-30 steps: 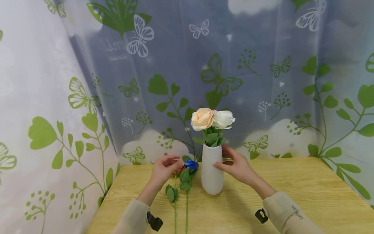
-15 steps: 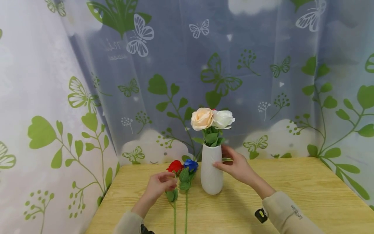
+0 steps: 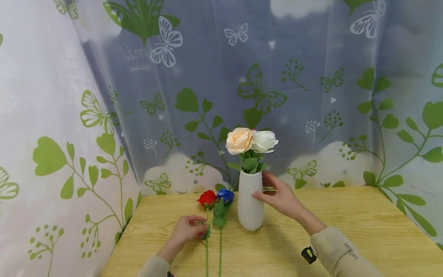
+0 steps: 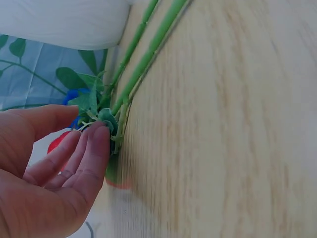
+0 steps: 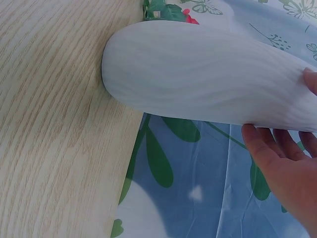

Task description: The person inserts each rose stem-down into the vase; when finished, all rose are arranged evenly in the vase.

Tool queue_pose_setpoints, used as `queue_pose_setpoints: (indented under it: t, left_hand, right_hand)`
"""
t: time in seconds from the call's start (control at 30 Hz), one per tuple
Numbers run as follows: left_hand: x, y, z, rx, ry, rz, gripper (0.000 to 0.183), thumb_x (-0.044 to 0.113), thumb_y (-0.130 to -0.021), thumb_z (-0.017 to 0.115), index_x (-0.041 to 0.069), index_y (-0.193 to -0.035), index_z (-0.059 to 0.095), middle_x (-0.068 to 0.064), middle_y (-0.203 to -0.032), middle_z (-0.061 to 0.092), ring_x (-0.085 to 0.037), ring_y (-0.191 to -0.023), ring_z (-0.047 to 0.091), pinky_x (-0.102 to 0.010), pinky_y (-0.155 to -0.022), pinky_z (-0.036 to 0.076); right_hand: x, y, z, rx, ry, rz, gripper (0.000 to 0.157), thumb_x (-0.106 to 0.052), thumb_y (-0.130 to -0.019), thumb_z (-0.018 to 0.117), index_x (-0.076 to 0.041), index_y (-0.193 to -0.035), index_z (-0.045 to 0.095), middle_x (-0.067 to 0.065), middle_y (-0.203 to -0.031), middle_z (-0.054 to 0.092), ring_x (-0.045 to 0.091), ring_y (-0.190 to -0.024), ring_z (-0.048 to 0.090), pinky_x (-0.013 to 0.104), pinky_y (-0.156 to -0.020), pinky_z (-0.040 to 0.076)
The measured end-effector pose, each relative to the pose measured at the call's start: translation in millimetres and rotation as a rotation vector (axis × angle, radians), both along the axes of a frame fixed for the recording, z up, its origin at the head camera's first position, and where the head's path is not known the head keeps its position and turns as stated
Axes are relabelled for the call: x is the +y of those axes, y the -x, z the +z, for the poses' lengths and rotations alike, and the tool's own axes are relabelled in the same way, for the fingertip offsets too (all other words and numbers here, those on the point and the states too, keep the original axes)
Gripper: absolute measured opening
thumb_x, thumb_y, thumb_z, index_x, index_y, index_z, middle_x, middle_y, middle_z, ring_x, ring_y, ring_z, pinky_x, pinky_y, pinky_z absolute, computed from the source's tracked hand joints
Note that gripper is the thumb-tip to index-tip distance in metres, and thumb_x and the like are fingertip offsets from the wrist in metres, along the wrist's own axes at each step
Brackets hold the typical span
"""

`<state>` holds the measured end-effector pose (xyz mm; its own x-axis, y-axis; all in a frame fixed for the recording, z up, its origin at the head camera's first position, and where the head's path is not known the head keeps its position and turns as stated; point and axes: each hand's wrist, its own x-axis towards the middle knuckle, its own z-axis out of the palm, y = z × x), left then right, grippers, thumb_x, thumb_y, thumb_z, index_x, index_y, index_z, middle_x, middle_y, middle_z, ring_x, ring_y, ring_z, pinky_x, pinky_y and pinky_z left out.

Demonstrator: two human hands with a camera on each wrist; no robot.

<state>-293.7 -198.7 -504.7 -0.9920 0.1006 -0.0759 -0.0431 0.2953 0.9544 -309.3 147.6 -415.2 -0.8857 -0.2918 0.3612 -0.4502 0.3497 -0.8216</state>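
A white vase [image 3: 250, 204] stands upright on the table, holding a peach rose [image 3: 239, 141], a white rose [image 3: 264, 141] and a bit of red behind them. My right hand [image 3: 282, 194] holds its upper right side, thumb in front and fingers behind; the right wrist view shows the hand [image 5: 282, 168] at the vase too. A red rose [image 3: 207, 197] and a blue rose [image 3: 226, 195] lie left of the vase, stems toward me. My left hand [image 3: 188, 229] is at the red rose's leaf [image 4: 108, 118]. Its fingertips touch the leaf, while the thumb stands apart from the fingers.
The wooden table [image 3: 346, 223] reaches back to a hanging curtain [image 3: 207, 77] printed with butterflies and leaves. In the left wrist view, the two green stems [image 4: 148, 54] run side by side over the tabletop.
My left hand has drawn back toward me from the red flower head down to its leaf, uncovering the flower. The right hand and the vase have stayed in place.
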Motion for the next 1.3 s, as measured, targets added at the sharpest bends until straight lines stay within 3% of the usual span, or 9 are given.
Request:
queue_pose_setpoints:
  t: [0.4, 0.63, 0.93, 1.3]
  left_hand:
    - [5, 1.9, -3.9, 0.024, 0.157, 0.061, 0.031, 0.001, -0.084, 0.083, -0.012, -0.110, 0.073, -0.011, -0.082, 0.077, -0.011, -0.061, 0.069, -0.028, -0.060, 0.062]
    - [5, 5.8, -8.2, 0.024, 0.208, 0.043, 0.031, 0.005, -0.082, 0.085, -0.010, -0.108, 0.076, -0.010, -0.079, 0.078, -0.010, -0.061, 0.070, -0.028, -0.058, 0.061]
    - [8, 4.7, -2.9, 0.049, 0.253, 0.032, 0.018, 0.001, -0.078, 0.083, -0.005, -0.094, 0.078, -0.003, -0.072, 0.074, -0.008, -0.057, 0.064, -0.024, -0.054, 0.055]
    - [11, 7.9, -4.4, 0.058, 0.358, 0.014, 0.018, 0.001, -0.074, 0.084, 0.000, -0.087, 0.072, -0.006, -0.076, 0.069, -0.010, -0.057, 0.062, -0.026, -0.054, 0.056]
  right_hand:
    - [-1, 0.5, -0.5, -0.003, 0.007, 0.005, 0.079, -0.025, -0.096, 0.080, -0.009, -0.161, 0.040, 0.021, -0.147, 0.059, 0.041, -0.130, 0.063, 0.053, -0.102, 0.059]
    - [-1, 0.1, -1.3, 0.000, -0.005, -0.003, 0.079, -0.026, -0.096, 0.080, -0.009, -0.162, 0.040, 0.021, -0.147, 0.059, 0.041, -0.129, 0.063, 0.053, -0.102, 0.059]
    - [0, 1.0, -0.7, 0.007, 0.001, -0.001, 0.078, -0.025, -0.096, 0.081, -0.009, -0.161, 0.041, 0.021, -0.146, 0.060, 0.041, -0.128, 0.063, 0.056, -0.102, 0.059]
    - [-1, 0.0, 0.7, -0.006, 0.006, -0.002, 0.078, -0.024, -0.095, 0.081, -0.007, -0.160, 0.040, 0.022, -0.145, 0.060, 0.041, -0.128, 0.064, 0.051, -0.102, 0.060]
